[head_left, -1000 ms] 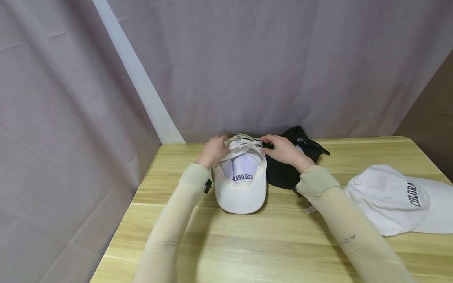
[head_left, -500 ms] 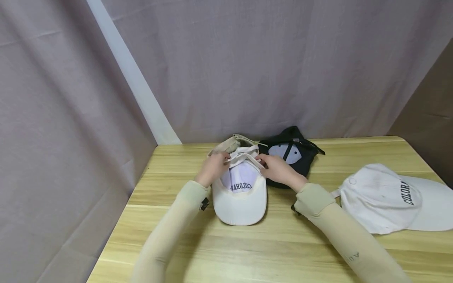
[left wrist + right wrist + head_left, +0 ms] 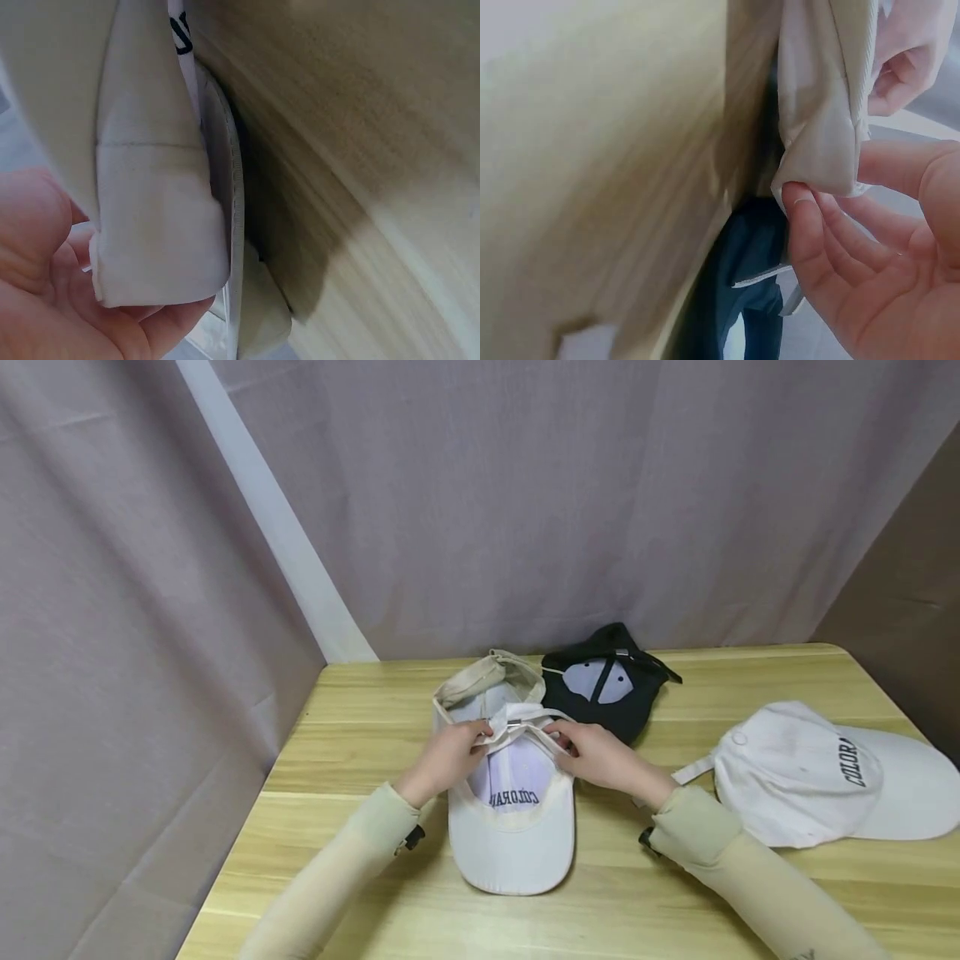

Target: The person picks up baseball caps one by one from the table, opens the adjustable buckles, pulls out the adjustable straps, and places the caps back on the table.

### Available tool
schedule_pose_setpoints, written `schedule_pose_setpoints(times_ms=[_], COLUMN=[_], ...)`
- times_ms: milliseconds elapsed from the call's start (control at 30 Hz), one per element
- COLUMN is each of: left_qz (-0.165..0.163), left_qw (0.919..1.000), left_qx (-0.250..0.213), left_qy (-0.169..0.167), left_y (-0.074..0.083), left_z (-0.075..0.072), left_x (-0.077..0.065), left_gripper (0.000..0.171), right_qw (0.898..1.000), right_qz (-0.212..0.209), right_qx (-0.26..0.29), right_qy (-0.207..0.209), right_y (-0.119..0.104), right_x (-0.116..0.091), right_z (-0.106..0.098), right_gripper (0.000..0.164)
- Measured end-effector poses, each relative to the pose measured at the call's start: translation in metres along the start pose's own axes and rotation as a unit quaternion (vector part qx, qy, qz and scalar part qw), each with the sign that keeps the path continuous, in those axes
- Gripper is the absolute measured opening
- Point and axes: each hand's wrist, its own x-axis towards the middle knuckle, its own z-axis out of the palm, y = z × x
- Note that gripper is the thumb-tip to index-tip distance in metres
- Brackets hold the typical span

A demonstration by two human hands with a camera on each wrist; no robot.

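An upturned white baseball cap, its inside and dark lettering showing, is held at the back edge by both hands. My left hand grips the left side of that edge near the strap; in the left wrist view its fingers curl under the cream fabric. On the other side my right hand pinches the edge between thumb and fingers, seen also in the right wrist view around the pale cloth. Behind the white cap lies a beige cap, also upturned and partly covered by it.
A black cap lies upturned at the back, beside the beige one. Another white cap rests crown up on the right, its brim pointing right. The wooden table meets a grey curtain behind.
Both hands have drawn the white cap toward the front of the table, uncovering more of the beige cap behind it. The right hand has moved off from over the black cap.
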Motion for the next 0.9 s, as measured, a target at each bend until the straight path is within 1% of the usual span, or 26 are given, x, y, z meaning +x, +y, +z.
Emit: schedule_pose_setpoints(times_ms=[133,300,433,533,600,700,800,900], left_qz=[-0.008,-0.007,0.000,0.004,0.010,0.031,0.063,0.092], left_qw=[1.0000,0.9997,0.9983,0.9965,0.9946,0.9894,0.9790,0.9655], left_qx=[0.003,-0.012,-0.037,-0.045,-0.044,-0.033,-0.010,0.001], left_qy=[0.003,0.017,0.044,0.070,0.094,0.138,0.194,0.243], left_y=[0.002,0.003,0.006,0.010,0.014,0.021,0.030,0.041], left_z=[0.001,-0.003,-0.014,-0.028,-0.038,-0.051,-0.061,-0.068], left_x=[-0.002,-0.002,0.002,0.004,0.003,0.003,0.000,-0.003], left_gripper=[0.024,0.022,0.018,0.018,0.021,0.024,0.024,0.023], right_qw=[1.000,1.000,0.999,0.999,0.998,0.995,0.988,0.976], right_qz=[-0.005,-0.006,-0.003,-0.003,-0.004,-0.008,-0.026,-0.057], right_qx=[-0.001,0.000,0.010,0.023,0.029,0.039,0.039,0.027], right_qy=[0.013,0.028,0.034,0.043,0.057,0.095,0.148,0.207], right_y=[0.000,0.000,-0.006,-0.016,-0.024,-0.035,-0.045,-0.055], right_x=[-0.001,0.002,0.006,0.009,0.010,0.009,0.006,0.006], right_z=[0.004,0.005,-0.002,-0.012,-0.021,-0.033,-0.044,-0.051], right_gripper=[0.035,0.032,0.035,0.038,0.040,0.039,0.035,0.028])
